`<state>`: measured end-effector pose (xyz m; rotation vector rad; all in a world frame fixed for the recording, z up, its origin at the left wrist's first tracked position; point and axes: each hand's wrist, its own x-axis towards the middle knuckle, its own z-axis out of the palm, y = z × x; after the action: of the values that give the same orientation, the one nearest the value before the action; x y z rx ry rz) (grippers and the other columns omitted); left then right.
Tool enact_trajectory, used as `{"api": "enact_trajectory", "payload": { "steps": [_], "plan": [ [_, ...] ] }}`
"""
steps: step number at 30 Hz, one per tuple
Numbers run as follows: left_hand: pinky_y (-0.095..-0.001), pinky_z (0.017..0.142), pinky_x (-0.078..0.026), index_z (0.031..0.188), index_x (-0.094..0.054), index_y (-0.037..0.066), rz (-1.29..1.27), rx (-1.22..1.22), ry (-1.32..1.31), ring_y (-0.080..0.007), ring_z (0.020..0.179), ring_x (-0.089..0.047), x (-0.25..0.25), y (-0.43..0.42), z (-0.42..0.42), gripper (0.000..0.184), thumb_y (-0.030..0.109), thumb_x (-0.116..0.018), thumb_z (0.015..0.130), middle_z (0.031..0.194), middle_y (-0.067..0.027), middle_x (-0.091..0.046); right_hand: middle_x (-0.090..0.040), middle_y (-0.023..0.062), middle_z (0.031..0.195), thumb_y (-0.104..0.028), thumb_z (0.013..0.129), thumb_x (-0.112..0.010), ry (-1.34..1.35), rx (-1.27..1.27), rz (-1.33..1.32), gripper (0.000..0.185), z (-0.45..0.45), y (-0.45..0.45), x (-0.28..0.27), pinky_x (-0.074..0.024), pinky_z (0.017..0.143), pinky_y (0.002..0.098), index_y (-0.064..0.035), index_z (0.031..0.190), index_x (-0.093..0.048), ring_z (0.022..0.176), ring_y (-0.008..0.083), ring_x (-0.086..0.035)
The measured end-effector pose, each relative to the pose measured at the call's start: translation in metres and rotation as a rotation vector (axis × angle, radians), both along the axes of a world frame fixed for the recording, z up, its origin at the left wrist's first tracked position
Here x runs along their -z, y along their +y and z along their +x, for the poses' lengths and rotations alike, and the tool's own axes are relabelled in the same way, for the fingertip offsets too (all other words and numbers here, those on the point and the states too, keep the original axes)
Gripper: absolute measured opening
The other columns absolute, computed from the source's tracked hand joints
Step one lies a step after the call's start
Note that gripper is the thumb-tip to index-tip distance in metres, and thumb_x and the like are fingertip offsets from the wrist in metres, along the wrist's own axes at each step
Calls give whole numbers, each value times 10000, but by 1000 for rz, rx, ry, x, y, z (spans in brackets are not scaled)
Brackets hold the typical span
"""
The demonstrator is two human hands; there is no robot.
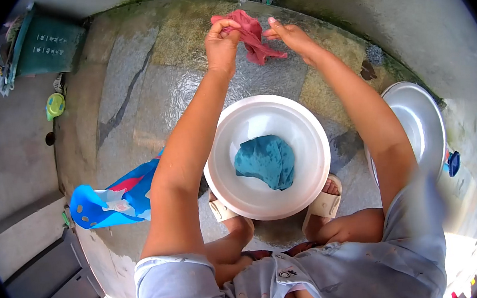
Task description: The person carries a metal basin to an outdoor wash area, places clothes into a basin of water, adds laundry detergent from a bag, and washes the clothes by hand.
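Observation:
A crumpled red cloth [252, 39] hangs in the air beyond the white basin. My left hand [222, 42] pinches its upper left part between thumb and fingers. Just right of the cloth is my right hand [292, 39], its thumb raised apart from the fingers and nothing visible in its grasp. The round white basin [224, 176] stands on the floor between my feet. A wet-looking teal cloth [266, 160] lies bunched on the basin's bottom.
A metal basin [420, 123] is at the right near the wall. On the left lie a blue patterned bag [123, 200] and a yellow-green object [55, 106]. A green bin [50, 43] stands at the upper left. The stone floor [187, 96] looks wet.

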<state>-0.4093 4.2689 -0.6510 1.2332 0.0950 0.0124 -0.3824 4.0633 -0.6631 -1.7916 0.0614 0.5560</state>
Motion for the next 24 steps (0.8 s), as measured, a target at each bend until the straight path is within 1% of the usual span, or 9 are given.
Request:
{"api": "enact_trajectory", "payload": {
  "steps": [2,3,6,7,10,11,17,20,24],
  "plan": [
    [-210,638,-451,886,-651,76,225,162,-36,-42,686,-494,-15,-16,-11,205,-103,-556,854,895,32,-591,-634,125,1243,-442,963,-577,259,67,272,496,0,2,-8,-463,944,382,-52,1266,-618,1147,207,-577],
    [-197,640,-453,1110,-621,86,381,313,-158,-41,697,-534,-13,-17,-12,306,-84,-559,864,905,22,-624,-643,114,1218,-423,963,-580,305,168,382,480,-3,9,-9,-467,934,371,-47,1260,-616,1123,199,-587],
    [-213,682,-482,1342,-463,115,354,293,-200,-74,782,-605,-22,-32,-28,517,-49,-588,868,946,-22,-657,-656,75,1132,-273,974,-567,252,229,428,329,5,7,-5,-487,900,353,-53,1216,-609,1012,189,-626],
    [-258,765,-527,1460,-276,124,476,330,-180,-125,942,-643,-8,-24,-24,646,120,-639,926,1052,-106,-663,-655,71,1124,-240,978,-557,217,248,447,293,6,5,-2,-490,894,355,-57,1201,-606,991,185,-630],
    [-363,859,-543,1401,-384,82,94,0,352,-189,1053,-630,-5,-26,-18,579,330,-650,950,1126,-141,-643,-658,58,1107,-170,985,-535,114,261,515,233,10,5,0,-498,875,339,-58,1177,-607,994,161,-632],
    [-481,941,-510,1330,-478,73,-53,141,439,-260,1116,-605,-10,-13,-13,566,463,-622,946,1148,-135,-635,-659,55,1105,-168,984,-535,84,249,544,233,9,8,2,-496,875,335,-58,1176,-608,999,157,-631],
    [-488,906,-495,1072,-579,98,-40,183,544,-233,961,-639,-12,3,5,306,331,-698,913,1114,-85,-645,-663,63,1087,-128,943,-592,75,67,664,237,17,15,-1,-490,899,359,-17,1150,-626,996,168,-633],
    [-390,856,-484,1091,-564,81,93,234,415,-200,1010,-618,-14,1,6,362,257,-775,855,1083,-78,-649,-666,78,1034,-99,923,-591,174,139,706,183,13,27,-26,-521,831,358,-13,1082,-627,930,174,-651],
    [-290,710,-478,1084,-499,76,233,193,295,-170,872,-643,-12,-15,2,459,179,-838,792,965,-87,-658,-665,114,977,-83,910,-582,136,256,542,146,17,49,-11,-566,694,335,1,1024,-618,808,187,-668]
  ]
}}
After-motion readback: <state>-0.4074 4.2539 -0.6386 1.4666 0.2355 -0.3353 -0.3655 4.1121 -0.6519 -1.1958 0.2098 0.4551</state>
